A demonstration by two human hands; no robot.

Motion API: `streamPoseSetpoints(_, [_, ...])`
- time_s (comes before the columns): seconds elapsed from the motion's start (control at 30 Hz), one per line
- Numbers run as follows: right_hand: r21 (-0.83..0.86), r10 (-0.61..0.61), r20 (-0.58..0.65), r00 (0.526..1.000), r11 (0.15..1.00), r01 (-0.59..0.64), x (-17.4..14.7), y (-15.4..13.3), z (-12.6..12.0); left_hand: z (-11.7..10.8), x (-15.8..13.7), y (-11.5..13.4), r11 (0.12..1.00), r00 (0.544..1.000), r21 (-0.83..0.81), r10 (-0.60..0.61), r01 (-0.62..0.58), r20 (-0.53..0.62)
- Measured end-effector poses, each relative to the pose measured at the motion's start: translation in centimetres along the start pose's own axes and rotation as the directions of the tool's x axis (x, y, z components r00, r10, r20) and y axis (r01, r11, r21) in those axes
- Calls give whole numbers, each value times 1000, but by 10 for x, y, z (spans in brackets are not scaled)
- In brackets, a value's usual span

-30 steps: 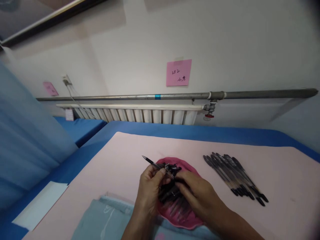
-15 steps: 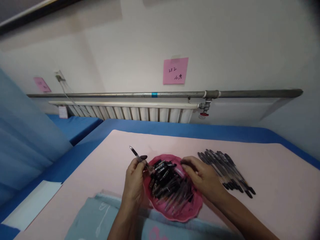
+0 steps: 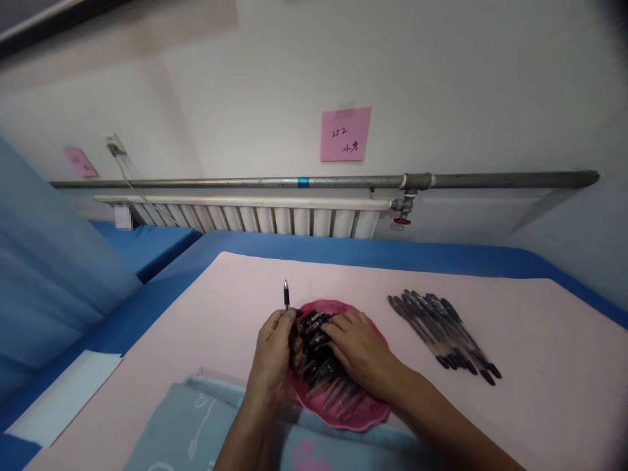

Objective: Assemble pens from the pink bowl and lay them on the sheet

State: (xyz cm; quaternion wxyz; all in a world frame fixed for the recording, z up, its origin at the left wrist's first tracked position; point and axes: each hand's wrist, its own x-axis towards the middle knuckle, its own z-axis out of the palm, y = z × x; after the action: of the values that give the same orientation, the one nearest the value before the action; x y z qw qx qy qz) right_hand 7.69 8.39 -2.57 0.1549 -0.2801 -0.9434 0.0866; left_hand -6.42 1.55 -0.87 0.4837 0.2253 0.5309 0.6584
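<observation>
My left hand (image 3: 271, 350) is closed around a pen (image 3: 286, 296) at the left rim of a pink scalloped basket (image 3: 375, 415). The pen's dark grip and pointed tip stick up above my thumb; its lower end is hidden. Over the basket's far right side, my right hand (image 3: 360, 347) reaches in with fingers spread and lowered onto a heap of black pen parts (image 3: 314, 320). Its fingertips touch the heap, and part of the contents is covered by it. Clear pen barrels (image 3: 338, 396) lie at the near side of the basket.
Several capped pens (image 3: 441, 333) lie side by side on the pink sheet to the right. A folded light-blue cloth (image 3: 186, 425) lies in front of the basket. White paper (image 3: 66, 392) rests at the left edge. A radiator (image 3: 294, 221) and pipe run behind the blue bed.
The pen in my left hand has swung from leaning left to nearly upright. My right hand has moved left from the basket's rim onto the heap inside.
</observation>
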Motion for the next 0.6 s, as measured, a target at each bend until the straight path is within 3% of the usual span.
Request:
streamPoseSetpoints(0.13, [34,10,-30,999,999,-9,-2,2,-5,0,-3,0,995,998,99,-15,9,64])
streamPoseSetpoints(0.23, [263,82,-145,986,964,-42,-3,7,-14,1,-5,1,981,993,193,-6,-16,114])
streamPoseSetpoints(0.3, [432,207,-239,949,898,-87,-3,13,-22,1,-7,2,968,984,248,-9,-36,180])
streamPoseSetpoints(0.37, [500,291,-312,905,860,-104,-5,18,-29,1,-7,3,949,967,309,-12,-69,255])
streamPoseSetpoints(0.43, [508,282,-351,893,859,-71,-7,22,-35,1,-7,3,925,954,364,-3,-112,301])
streamPoseSetpoints(0.6, [509,180,-348,920,860,24,-10,23,-40,-3,-5,0,895,945,426,-14,-134,327])
